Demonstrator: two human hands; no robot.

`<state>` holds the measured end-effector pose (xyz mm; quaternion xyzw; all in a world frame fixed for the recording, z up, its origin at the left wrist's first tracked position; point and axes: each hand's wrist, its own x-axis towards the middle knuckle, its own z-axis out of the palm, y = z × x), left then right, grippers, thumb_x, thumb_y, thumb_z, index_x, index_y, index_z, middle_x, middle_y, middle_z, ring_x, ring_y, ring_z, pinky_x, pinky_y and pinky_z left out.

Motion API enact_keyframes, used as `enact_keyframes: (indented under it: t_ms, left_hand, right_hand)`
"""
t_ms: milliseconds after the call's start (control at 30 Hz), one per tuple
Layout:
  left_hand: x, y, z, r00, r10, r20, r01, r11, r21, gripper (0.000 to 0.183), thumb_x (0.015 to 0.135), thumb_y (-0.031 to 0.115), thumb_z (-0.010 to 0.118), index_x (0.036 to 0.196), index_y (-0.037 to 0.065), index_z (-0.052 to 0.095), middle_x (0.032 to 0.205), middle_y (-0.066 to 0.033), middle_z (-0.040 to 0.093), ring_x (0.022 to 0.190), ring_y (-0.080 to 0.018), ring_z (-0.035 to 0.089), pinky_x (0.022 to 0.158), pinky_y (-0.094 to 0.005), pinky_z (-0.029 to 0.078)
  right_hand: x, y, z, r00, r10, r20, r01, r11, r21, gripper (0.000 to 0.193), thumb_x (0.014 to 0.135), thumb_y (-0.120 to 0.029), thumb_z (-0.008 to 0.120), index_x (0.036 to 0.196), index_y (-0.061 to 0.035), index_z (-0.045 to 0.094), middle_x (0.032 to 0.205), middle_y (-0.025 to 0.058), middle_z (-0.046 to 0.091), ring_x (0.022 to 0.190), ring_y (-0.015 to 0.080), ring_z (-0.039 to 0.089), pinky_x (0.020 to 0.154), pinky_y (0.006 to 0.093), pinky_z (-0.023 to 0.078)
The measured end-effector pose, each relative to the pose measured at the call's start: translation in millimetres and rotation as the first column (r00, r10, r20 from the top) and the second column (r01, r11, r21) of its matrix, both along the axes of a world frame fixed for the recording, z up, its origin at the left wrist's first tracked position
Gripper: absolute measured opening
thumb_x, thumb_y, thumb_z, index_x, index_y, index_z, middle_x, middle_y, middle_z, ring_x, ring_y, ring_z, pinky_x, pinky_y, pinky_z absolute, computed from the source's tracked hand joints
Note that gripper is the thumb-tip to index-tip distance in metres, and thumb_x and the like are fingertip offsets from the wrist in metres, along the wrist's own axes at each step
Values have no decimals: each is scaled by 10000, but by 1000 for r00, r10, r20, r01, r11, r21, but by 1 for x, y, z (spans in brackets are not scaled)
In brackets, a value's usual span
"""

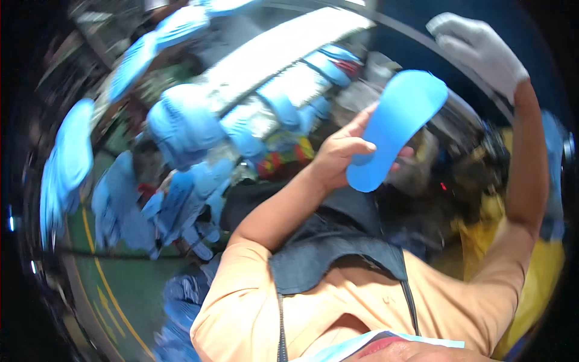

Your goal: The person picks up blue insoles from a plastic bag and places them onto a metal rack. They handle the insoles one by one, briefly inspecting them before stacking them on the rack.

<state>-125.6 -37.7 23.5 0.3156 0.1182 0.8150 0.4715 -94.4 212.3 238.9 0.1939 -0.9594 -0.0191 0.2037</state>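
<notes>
A flat light-blue shoe insole (401, 120) stands tilted in front of my body, gripped by my bare left hand (347, 148). My left thumb lies on the insole's face near its narrower end, and fingertips show past its far edge. Up at the far right, my right hand (479, 51) wears a white knitted glove and reaches over a dark blue surface (410, 24). Its fingers are bent close together and blurred; nothing can be made out in them. The two hands are well apart.
Stacks of blue insoles (187, 123) lie beside a long white panel (289, 48) at the back left. More blue insoles (69, 157) stand in piles farther left. A yellow sheet or bag (540, 283) is at my right. Green floor (120, 289) with yellow lines shows at lower left.
</notes>
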Motion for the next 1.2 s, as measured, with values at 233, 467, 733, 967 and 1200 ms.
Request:
enact_keyframes:
  t_ms: [233, 467, 733, 967, 1200]
  left_hand:
    - [51, 77, 1, 990, -106, 89, 122, 973, -198, 766, 819, -26, 463, 1529, 70, 193, 1369, -230, 442, 1171, -388, 575, 896, -481, 563]
    - [18, 104, -38, 994, 21, -109, -77, 837, -542, 507, 961, 249, 530, 1391, 1, 426, 1239, -154, 571, 1155, -273, 589, 961, -443, 490]
    - [-100, -25, -124, 14, -263, -965, -903, -418, 101, 596, 879, 355, 601, 1326, -24, 489, 1347, -312, 481, 1275, -465, 424, 1058, -548, 334]
    - [-174, -126, -161, 320, -294, -901, -633, -774, 27, 871, 831, 505, 640, 1430, -50, 338, 1457, -364, 310, 1371, -480, 292, 1091, -597, 276]
    - [-185, -134, -169, 423, -320, -848, -648, -760, -37, 762, 752, 266, 698, 1371, -19, 357, 1367, -375, 371, 1270, -492, 376, 1064, -583, 307]
  right_hand:
    - [59, 46, 7, 924, -329, 197, 326, 944, 47, 347, 908, -319, 571, 1132, -68, 655, 1049, 141, 694, 969, 301, 657, 883, 377, 500]
    - [13, 89, -37, 884, -367, 289, 351, 930, 106, 336, 895, -310, 569, 1110, -67, 656, 1053, 141, 694, 979, 330, 651, 880, 396, 499]
    - [-23, 140, -71, 556, -73, 828, 482, 840, -249, 937, 666, -702, 678, 1272, 8, 604, 1136, 98, 681, 980, 177, 659, 752, 296, 532]
    - [-35, 142, -85, 442, -359, 822, 737, 668, -105, 345, 835, -286, 705, 1096, -62, 691, 931, 31, 662, 864, 126, 595, 766, 281, 489]
    - [-95, 129, -30, 722, -459, 518, 570, 819, -69, 226, 796, -123, 509, 976, -42, 618, 815, 16, 556, 804, 137, 539, 767, 302, 471]
